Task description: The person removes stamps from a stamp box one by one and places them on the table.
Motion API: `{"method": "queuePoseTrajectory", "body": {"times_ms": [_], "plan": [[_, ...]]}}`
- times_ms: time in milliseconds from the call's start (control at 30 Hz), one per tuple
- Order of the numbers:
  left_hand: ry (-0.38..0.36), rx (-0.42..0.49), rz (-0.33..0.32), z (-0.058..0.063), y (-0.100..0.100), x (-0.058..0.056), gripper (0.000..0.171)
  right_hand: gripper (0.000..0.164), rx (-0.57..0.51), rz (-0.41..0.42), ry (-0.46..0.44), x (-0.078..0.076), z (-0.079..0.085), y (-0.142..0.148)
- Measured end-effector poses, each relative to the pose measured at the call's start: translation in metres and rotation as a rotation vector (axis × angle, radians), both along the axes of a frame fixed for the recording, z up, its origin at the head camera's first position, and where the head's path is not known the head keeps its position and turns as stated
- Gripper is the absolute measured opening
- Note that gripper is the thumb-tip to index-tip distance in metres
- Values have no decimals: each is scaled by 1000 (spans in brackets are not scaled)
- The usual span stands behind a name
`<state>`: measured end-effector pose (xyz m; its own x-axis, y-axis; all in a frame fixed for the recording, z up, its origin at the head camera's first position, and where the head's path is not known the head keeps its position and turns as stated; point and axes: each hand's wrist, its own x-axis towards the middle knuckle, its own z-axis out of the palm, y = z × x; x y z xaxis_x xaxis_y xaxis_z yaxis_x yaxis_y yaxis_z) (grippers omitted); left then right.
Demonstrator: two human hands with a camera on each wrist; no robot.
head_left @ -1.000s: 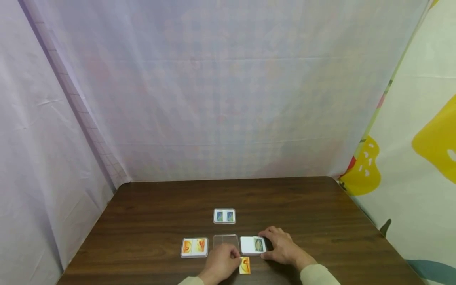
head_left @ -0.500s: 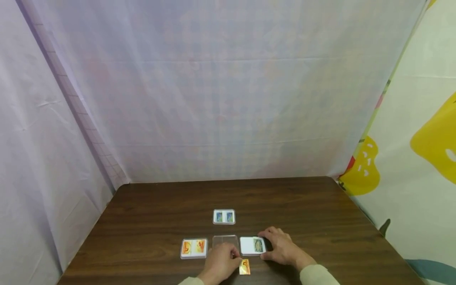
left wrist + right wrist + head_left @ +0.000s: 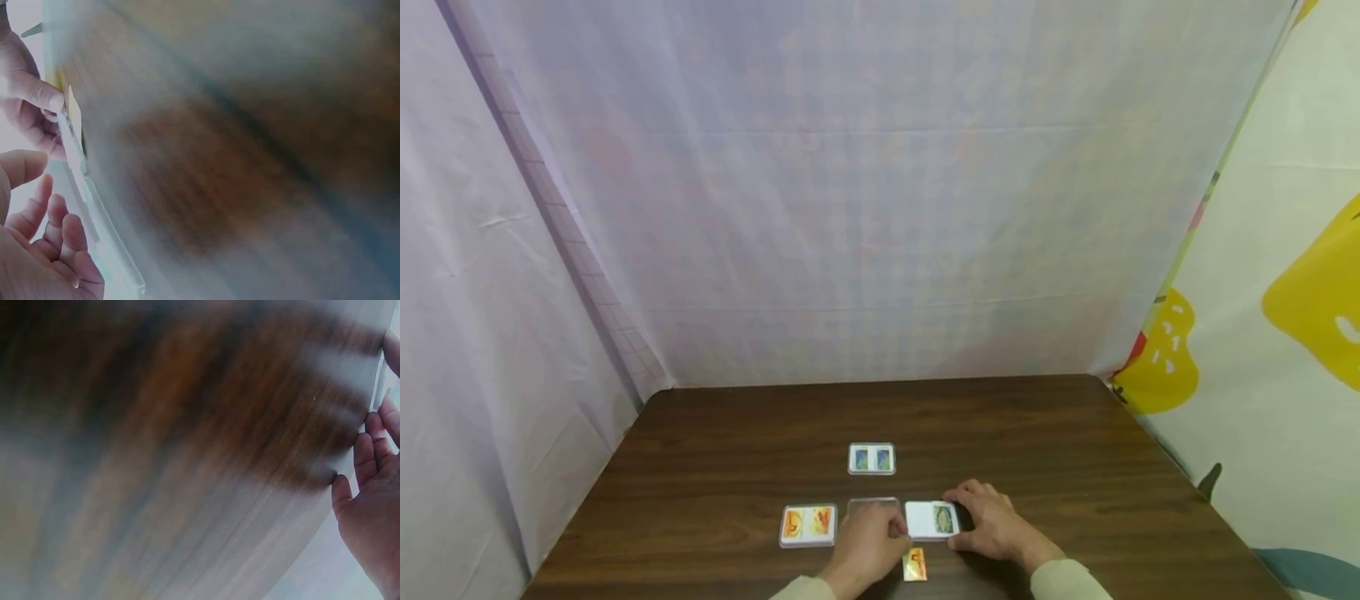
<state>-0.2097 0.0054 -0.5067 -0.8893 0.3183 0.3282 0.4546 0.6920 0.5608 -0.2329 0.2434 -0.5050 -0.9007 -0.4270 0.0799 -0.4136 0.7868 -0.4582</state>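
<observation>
My right hand (image 3: 992, 521) grips a clear-edged case (image 3: 919, 521) by its right end, with thumb at the near side and fingers at the far side. The case shows a white area on its left and a small green picture card (image 3: 943, 517) on its right. A thin piece (image 3: 75, 119) tilts up from it in the left wrist view. My left hand (image 3: 868, 546) hovers at the case's near left corner, fingers loosely curled and nothing visible between thumb and index finger (image 3: 42, 190). It partly covers a clear tray (image 3: 874, 502). Just right of its fingertips lies an orange picture card (image 3: 915, 565).
To the left sits a case with two orange pictures (image 3: 808, 526). Farther back stands another case with two blue-green pictures (image 3: 872, 458). All lie on a dark wooden table (image 3: 737, 442), with a pale curtain (image 3: 865, 250) behind its far edge.
My left hand has shifted slightly forward and covers more of the clear tray. My right hand stays on its case. The view has tilted up a little.
</observation>
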Motion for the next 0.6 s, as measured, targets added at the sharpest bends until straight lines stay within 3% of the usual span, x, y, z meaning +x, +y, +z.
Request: {"method": "queuePoseTrajectory", "body": {"times_ms": [133, 400, 600], "plan": [[23, -28, 6, 3, 3, -4, 14, 59, 1, 3, 12, 0, 0, 0], [-11, -50, -15, 15, 9, -9, 12, 59, -14, 5, 13, 0, -1, 0], [-35, -46, -2, 16, 11, -17, 13, 59, -2, 2, 6, -1, -2, 0]]}}
